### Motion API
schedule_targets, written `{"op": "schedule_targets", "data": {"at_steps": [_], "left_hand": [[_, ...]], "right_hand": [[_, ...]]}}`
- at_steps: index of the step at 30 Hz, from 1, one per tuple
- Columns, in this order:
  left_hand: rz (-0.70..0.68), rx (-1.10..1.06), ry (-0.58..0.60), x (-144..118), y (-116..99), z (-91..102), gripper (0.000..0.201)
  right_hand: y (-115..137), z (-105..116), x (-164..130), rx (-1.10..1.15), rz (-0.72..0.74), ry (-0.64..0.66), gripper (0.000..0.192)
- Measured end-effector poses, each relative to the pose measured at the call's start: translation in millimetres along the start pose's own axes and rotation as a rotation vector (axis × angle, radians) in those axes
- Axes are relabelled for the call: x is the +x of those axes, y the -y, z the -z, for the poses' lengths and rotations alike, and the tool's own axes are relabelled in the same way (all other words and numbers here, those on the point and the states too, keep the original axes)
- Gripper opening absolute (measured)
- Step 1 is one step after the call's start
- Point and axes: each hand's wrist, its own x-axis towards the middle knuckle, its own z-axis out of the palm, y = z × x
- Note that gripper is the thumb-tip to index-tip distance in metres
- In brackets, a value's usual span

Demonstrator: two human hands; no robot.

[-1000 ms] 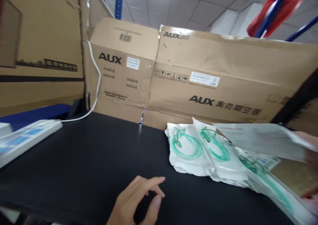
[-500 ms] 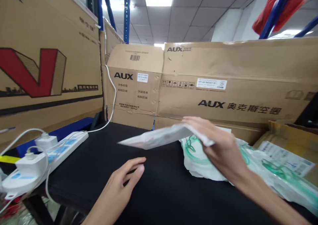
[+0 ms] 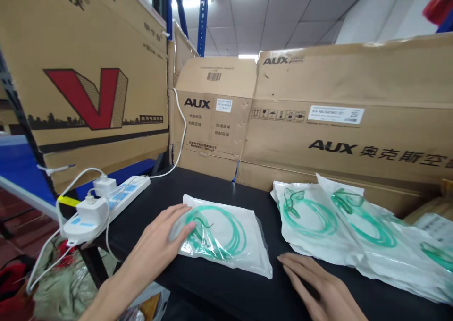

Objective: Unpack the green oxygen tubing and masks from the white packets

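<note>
A flat white-and-clear pouch (image 3: 253, 236) lies on the black tabletop in front of me. Through its clear film shows coiled green tubing (image 3: 233, 231) with a bunched green piece at its left side. My left hand (image 3: 164, 238) rests on the pouch's left edge, fingers stretched and thumb apart on the film. Just right of the pouch, my right hand (image 3: 314, 283) hovers low over the table with its fingers extended, holding nothing. Beyond it lie several similar pouches (image 3: 339, 245) of green tubing, overlapping in a row along the right side.
A white power strip (image 3: 132, 191) with plugs and cables stands on the left edge of the black table (image 3: 159, 184). Large cardboard panels (image 3: 283, 146) wall off the back and left. At the far right is a brown carton (image 3: 433, 203) with a label.
The pouch that my right hand held tilted in the air now lies flat on the table. My right hand has let go and come down nearer; my left hand has moved onto the pouch.
</note>
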Motion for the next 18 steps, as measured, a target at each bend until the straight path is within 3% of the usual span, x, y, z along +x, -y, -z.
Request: {"op": "schedule_targets", "data": {"at_steps": [4, 11, 18], "left_hand": [[0.023, 0.097, 0.171, 12.0, 12.0, -13.2, 0.068], [-0.077, 0.148, 0.283, 14.6, 22.5, -9.5, 0.065], [-0.226, 0.143, 0.415, 24.3, 7.4, -11.3, 0.072]], "right_hand": [[18.2, -9.5, 38.5, 0.095, -0.049, -0.015, 0.035], [40.8, -8.2, 53.1, 0.254, 0.055, -0.03, 0.033], [49.4, -22.7, 52.4, 0.288, 0.168, 0.211, 0.048]]}}
